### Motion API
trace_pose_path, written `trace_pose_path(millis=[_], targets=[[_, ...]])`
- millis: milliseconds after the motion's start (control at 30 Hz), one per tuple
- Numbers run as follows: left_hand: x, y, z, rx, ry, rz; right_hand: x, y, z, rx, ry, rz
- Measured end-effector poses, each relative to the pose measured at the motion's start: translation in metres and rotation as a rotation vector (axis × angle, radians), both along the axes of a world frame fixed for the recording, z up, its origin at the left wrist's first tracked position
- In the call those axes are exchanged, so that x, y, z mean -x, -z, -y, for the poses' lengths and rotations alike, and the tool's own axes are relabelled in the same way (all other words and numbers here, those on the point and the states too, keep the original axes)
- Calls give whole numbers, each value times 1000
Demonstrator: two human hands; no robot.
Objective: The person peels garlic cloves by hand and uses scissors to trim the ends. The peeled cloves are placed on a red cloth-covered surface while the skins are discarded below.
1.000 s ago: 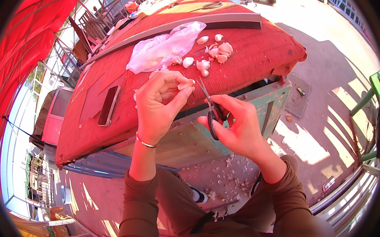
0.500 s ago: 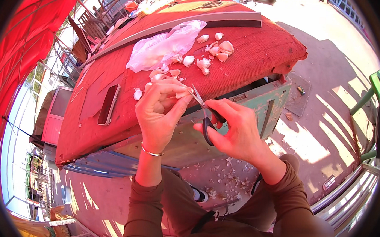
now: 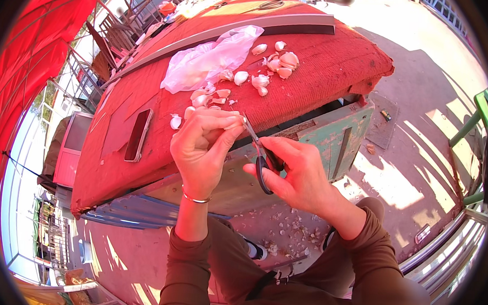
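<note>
Between thumb and fingers, my left hand (image 3: 203, 147) pinches a pale garlic clove (image 3: 235, 122), mostly covered by the fingertips. My right hand (image 3: 298, 172) grips a pair of scissors (image 3: 261, 160) by its black handles, a finger and thumb through the loops. The blades point up and left, with their tips beside the clove; whether they touch it I cannot tell. Just beyond my hands, several garlic cloves (image 3: 240, 78) and part-broken garlic bulbs (image 3: 288, 60) lie on the red-covered table (image 3: 332, 57). More cloves (image 3: 201, 100) are partly hidden behind my left hand.
A crumpled pinkish plastic bag (image 3: 204, 65) lies behind the garlic, against a long grey strip (image 3: 234, 30). A dark-screened phone (image 3: 139, 135) rests on the table's left. Garlic peelings (image 3: 292, 232) litter the floor between my feet. A green metal frame (image 3: 474, 120) stands at right.
The scissors and my right hand have dropped slightly and turned steeper, and the blades look closer together. My left hand has shifted a little left, still pinching the clove.
</note>
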State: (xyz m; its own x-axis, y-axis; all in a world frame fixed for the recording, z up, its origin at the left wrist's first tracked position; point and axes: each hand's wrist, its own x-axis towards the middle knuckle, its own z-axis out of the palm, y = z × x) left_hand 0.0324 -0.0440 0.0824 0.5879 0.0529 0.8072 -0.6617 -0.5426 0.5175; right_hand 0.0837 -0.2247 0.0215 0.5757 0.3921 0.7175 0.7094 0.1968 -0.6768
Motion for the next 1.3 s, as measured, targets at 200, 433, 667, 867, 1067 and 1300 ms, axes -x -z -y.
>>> trace_pose_path(millis=[200, 433, 667, 867, 1067, 1300], targets=[[0, 8, -7, 88, 70, -25, 4, -12, 9, 9, -283, -365], [1, 5, 1, 228, 99, -104, 1, -12, 7, -37, -314, -448], [1, 5, 0, 138, -8, -137, -1, -13, 8, 37, -206, -306], [-14, -13, -1, -166, -230, -132, -5, -10, 7, -29, -138, -411], [-47, -38, -21, -841, -501, 10, -12, -15, 15, -88, -131, -434], [-62, -37, -20, -783, -578, 19, -21, -19, 22, -202, -100, -468]])
